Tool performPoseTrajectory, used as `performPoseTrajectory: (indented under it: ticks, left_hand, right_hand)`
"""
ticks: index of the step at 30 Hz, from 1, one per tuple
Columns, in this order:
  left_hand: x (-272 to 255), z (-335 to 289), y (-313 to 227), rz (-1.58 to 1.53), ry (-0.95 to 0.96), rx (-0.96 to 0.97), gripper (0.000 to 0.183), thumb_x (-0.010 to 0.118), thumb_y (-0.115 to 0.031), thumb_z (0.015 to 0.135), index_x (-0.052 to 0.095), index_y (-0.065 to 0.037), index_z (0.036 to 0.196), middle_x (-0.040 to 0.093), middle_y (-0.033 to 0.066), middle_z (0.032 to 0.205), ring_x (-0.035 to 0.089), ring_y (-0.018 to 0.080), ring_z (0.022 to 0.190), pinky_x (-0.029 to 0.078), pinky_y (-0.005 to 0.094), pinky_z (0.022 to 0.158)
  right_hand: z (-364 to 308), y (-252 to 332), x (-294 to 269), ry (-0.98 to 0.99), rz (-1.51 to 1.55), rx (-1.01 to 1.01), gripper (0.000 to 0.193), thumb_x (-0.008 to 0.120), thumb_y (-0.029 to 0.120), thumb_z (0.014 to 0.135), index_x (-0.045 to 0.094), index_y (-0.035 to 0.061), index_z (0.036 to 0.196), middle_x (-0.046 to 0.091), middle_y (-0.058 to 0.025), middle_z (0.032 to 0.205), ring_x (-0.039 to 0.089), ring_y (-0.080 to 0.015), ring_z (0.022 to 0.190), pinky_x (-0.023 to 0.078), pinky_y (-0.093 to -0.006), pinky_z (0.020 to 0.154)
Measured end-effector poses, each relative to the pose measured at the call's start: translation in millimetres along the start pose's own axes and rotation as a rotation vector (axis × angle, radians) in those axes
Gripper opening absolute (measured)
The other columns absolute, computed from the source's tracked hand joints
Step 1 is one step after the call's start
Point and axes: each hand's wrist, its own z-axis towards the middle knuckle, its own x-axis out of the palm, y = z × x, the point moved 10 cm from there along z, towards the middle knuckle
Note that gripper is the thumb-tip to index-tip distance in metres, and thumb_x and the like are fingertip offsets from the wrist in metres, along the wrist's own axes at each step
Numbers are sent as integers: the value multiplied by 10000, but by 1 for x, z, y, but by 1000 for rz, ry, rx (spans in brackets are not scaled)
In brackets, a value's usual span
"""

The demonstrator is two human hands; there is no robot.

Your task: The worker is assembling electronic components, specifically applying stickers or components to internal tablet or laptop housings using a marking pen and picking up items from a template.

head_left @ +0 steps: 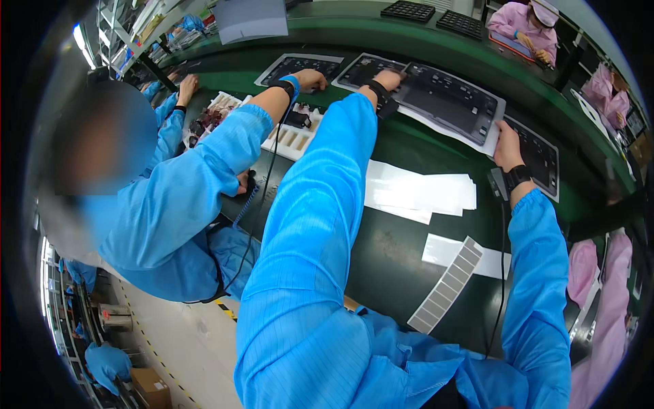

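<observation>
A large flat dark panel [449, 102] with a pale border and small fittings on its face lies between my hands, at a slant over a white sheet. My right hand [507, 145] grips its right edge, thumb on top. At the far left corner of the same panel, my left hand [388, 80] has its fingers closed on the edge; the fingertips are partly hidden. Dark straps circle both wrists. Another dark panel [364, 70] lies just left of my left hand, and one more [541, 160] sits beyond my right wrist.
White sheets [415, 191] and a strip of grey labels [446, 286] lie on the green bench. To the left, a co-worker's hand [310, 80] rests at a further panel [279, 68], near a white parts tray [296, 140]. Black trays [409, 10] stand on the far ledge.
</observation>
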Motion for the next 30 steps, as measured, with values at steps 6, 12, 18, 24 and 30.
performPoseTrajectory:
  ticks: [6, 12, 18, 24, 30]
  left_hand:
    - [29, 15, -4, 92, 23, 31, 484, 562, -414, 912, 656, 22, 1099, 687, 178, 1012, 644, 267, 916, 482, 375, 806]
    - [-101, -26, 87, 702, -562, -735, 504, 571, -356, 862, 594, 17, 1199, 509, 205, 1279, 470, 393, 1222, 400, 462, 965]
    - [-122, -38, 138, 584, -500, -961, 767, 649, -376, 789, 412, 104, 1339, 417, 244, 1387, 432, 339, 1254, 366, 432, 972]
    - [-162, -24, 195, 633, -417, -947, 579, 604, -412, 844, 565, -38, 1285, 511, 135, 1368, 492, 323, 1227, 376, 450, 981]
    - [-129, 45, 168, 977, -114, -597, 345, 440, -238, 952, 662, -149, 1200, 575, 76, 1327, 572, 300, 1192, 492, 498, 892]
  right_hand:
    - [-3, 35, -16, -34, -253, -253, 322, 649, 57, 844, 563, -111, 1104, 637, -155, 998, 625, -217, 866, 507, -331, 783]
    - [-3, 40, -50, -72, -328, -198, 325, 639, 65, 849, 567, -111, 1112, 643, -148, 993, 618, -197, 877, 494, -310, 800]
    - [-10, 43, -69, -105, -332, -169, 311, 630, 73, 858, 572, -112, 1102, 644, -146, 996, 620, -204, 880, 495, -310, 801]
    - [-12, 33, -54, -48, -304, -120, 312, 631, 72, 860, 568, -117, 1100, 644, -153, 993, 627, -216, 881, 499, -317, 796]
    - [-9, 36, -72, -57, -373, -106, 360, 638, 74, 855, 550, -139, 1131, 646, -170, 1010, 634, -224, 885, 503, -313, 785]
